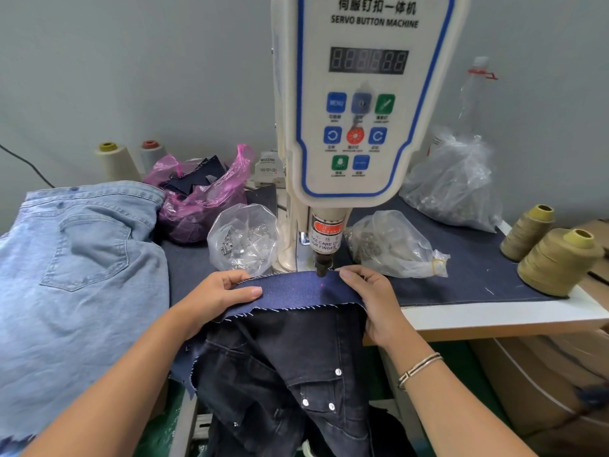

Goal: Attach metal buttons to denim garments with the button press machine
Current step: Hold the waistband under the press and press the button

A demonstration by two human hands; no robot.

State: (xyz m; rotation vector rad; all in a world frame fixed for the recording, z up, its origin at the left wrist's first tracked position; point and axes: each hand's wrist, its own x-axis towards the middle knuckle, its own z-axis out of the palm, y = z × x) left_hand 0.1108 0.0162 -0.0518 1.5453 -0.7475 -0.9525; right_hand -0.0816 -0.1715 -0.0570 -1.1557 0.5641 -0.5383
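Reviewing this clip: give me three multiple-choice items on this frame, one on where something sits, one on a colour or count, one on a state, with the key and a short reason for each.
1. Where does the red laser dot fall?
A. on the dark blue denim strip
B. on the light blue jeans
C. on the pink bag

2. How many olive thread cones stand at the table's right end?
A. one
B. two
C. four

3. What are the hands doing?
A. both hang idle
B. left hand and right hand grip the strip's ends
C. one presses a panel button

Key: 1 A, the dot glows on the strip under the press head; 2 B, two cones stand side by side; 3 B, fingers curl over both ends.
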